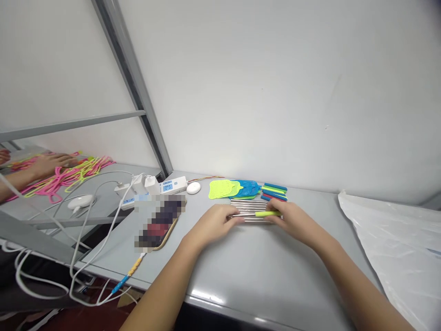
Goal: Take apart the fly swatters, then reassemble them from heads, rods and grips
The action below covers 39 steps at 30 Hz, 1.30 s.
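Note:
My left hand (217,220) pinches one end of a thin metal rod (246,214). A yellow-green tube handle (262,214) covers the rod's other end, and my right hand (288,219) closes its fingers around that handle. Beneath both hands lies a row of several bare metal rods (253,203), side by side on the table. Just behind them are stacked mesh fly swatter heads, yellow-green ones (223,189) at the left and blue ones (251,187) at the right. Several tube handles (275,189) in blue, yellow-green and red lie in a pile behind my right hand.
A phone (160,225) on a charging cable lies at left, near a white round case (193,188) and a power strip (174,185). Plastic sheeting (396,243) covers the right side. Beyond a metal frame, another person's hand (51,164) rests by pink and yellow cords (87,170).

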Motion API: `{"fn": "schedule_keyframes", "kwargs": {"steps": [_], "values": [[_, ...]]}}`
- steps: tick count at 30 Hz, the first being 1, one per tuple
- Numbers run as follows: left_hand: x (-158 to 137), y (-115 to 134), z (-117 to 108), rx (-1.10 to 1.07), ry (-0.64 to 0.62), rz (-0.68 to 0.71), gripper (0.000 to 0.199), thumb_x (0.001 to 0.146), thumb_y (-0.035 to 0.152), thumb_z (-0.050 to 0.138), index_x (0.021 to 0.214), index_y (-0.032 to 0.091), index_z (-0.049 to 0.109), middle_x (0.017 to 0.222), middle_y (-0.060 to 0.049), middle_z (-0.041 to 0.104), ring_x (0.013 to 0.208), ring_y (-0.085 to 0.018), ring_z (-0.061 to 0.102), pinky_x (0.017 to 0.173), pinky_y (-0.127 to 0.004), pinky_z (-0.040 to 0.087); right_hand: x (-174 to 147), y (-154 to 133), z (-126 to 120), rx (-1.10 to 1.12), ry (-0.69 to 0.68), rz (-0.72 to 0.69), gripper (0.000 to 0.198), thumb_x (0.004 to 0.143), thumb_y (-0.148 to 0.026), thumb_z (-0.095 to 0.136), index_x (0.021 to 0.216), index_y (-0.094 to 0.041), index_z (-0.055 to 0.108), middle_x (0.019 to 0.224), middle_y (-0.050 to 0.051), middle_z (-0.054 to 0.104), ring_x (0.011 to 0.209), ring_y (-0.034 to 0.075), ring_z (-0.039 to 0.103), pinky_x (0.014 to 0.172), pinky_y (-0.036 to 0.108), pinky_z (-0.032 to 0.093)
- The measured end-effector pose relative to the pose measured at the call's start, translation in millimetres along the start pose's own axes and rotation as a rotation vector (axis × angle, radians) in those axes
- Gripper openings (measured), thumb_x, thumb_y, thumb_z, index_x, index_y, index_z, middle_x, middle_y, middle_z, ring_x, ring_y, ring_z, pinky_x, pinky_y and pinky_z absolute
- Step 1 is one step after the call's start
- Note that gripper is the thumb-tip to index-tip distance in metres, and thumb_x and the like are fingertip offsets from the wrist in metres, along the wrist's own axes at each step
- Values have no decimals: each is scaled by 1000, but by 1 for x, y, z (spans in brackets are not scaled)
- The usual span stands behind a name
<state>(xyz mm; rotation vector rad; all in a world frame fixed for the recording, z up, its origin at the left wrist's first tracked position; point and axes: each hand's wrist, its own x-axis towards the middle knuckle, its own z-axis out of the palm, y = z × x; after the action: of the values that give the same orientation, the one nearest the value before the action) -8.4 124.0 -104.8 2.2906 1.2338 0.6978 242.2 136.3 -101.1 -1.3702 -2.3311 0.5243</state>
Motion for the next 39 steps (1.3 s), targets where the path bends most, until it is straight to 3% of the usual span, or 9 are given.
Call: {"fn": "schedule_keyframes", "kwargs": {"steps": [3,7,14,19,28,31,35,39], "values": [[-20,-3,11,-4,87,-8,28,95,34,39,91,23,66,92,0,67,85,-16,57,76,-27,40,-14,-1,3,-44,29,-72,10,87,-33,54,83,-24,53,87,0,61,76,16,55,64,27,41],[-39,-5,27,63,91,-13,21,92,36,48,94,26,65,94,0,67,92,-18,56,83,-31,39,-31,2,21,-139,129,-130,9,86,-29,58,81,-22,54,92,3,56,85,18,52,73,30,41],[-42,-12,41,240,116,-17,19,91,35,50,92,26,67,97,-1,66,96,-19,55,81,-35,34,-45,3,55,-228,230,-1,10,86,-33,60,89,-24,61,94,4,55,91,20,50,79,35,37],[-37,-18,45,307,159,-22,18,90,34,52,91,28,69,99,-2,64,97,-20,55,80,-36,33,-46,5,63,-265,246,42,15,90,-34,53,95,-26,64,98,5,56,93,21,49,79,35,37],[-38,-17,44,319,130,-73,24,92,35,46,98,25,68,101,-5,63,97,-21,53,83,-37,36,-50,3,68,-299,262,85,24,95,-36,41,105,-28,61,103,5,58,98,21,50,83,36,36],[-42,-18,43,302,151,-71,25,91,35,47,104,23,65,103,-6,61,98,-22,52,86,-37,38,-54,4,68,-307,274,114,30,94,-40,41,115,-25,57,111,7,57,105,23,49,89,40,36],[-56,-20,39,367,186,-116,38,92,42,43,121,23,57,118,-9,57,111,-25,48,94,-39,38,-69,9,70,-329,292,217,53,93,-46,37,137,-17,37,133,13,48,125,26,38,102,47,27],[-76,-25,36,489,127,-255,61,90,57,35,140,23,40,147,-11,36,134,-31,29,109,-47,21,-92,20,70,-351,196,403,70,92,-57,25,148,-15,19,151,12,28,140,28,18,109,53,17]]}}
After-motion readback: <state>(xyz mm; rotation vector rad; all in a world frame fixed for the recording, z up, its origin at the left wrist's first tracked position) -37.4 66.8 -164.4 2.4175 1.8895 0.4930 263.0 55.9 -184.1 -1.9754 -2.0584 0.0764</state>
